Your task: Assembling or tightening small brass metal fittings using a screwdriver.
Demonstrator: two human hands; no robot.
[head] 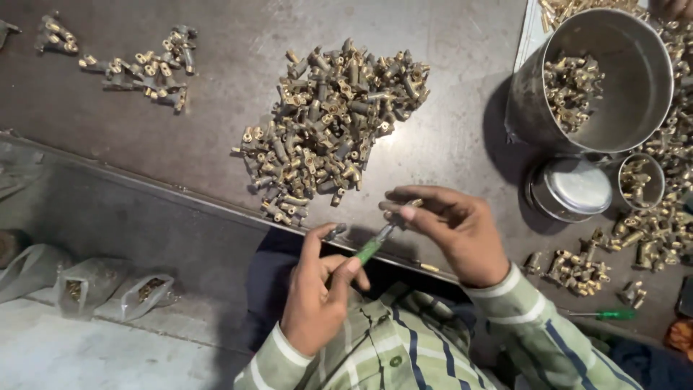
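Lower centre of frame: left hand [314,300] closed around the green handle of a small screwdriver [375,244], shaft angled up and to the right. Right hand [451,231], just beside it, pinches a small brass fitting [413,204] between its fingertips; the tool tip meets the fitting there. The fitting is short, brass-coloured and mostly hidden by the fingers. Above the hands, at centre, lies a large heap of like brass fittings [336,123] on the dark metal table [462,123]. Upper right: a steel pot [635,108] containing more fittings. Lower right: a second green screwdriver [603,315].
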